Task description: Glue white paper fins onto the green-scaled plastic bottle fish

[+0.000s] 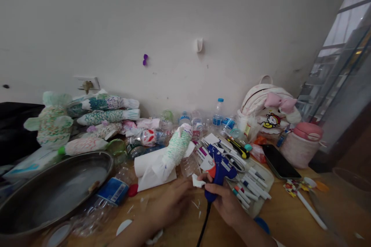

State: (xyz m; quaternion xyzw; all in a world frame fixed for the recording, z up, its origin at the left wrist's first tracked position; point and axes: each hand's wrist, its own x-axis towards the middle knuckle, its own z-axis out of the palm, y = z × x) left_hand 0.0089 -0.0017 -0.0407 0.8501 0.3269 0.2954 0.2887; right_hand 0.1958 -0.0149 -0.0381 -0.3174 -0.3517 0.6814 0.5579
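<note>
My right hand [222,197] is wrapped round the handle of a blue glue gun [222,168], whose cord hangs down toward the table's front edge. A small white piece [198,181] sits at that hand's fingertips. My left hand [176,197] is just to the left, low over the table, its fingers blurred and pointing toward the white piece; what they hold, if anything, cannot be made out. Beyond it, a fish shape with green scale marks [177,144] lies tilted on a white paper roll [150,164].
An oval metal pan [108,162] fills the left front. Decorated fish [111,116] are piled behind it. Plastic bottles [218,114] line the wall. Markers [255,187], a black phone [280,162], a pink container [303,146] and a white backpack [268,108] stand right.
</note>
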